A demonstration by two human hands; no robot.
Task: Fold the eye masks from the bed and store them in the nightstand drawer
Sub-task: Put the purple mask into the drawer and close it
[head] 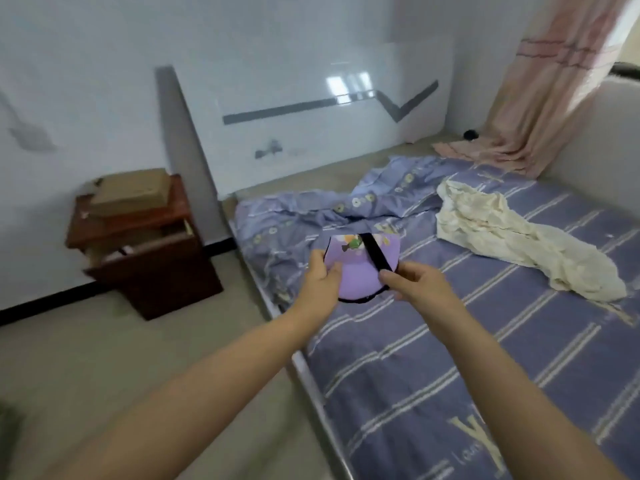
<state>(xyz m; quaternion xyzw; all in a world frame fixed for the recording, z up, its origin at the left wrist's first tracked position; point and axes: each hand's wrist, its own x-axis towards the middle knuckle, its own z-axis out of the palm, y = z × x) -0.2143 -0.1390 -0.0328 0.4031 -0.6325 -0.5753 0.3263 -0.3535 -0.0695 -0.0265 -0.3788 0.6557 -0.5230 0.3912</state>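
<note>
Bedroom, striped bed [450, 358], open nightstand drawer [145, 245], left hand [320, 273] and right hand [414, 280] both pinching purple eye mask [360, 271]

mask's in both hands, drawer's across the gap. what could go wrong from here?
1. The black elastic strap lies loose across the purple eye mask with black trim; it may slip out of the fold, since only the right hand pins it.
2. The left hand grips just one edge, so the fold could spring open during the carry.
3. The dark red wooden nightstand has its drawer only partly open and looks cluttered, so the mask may snag.
</note>
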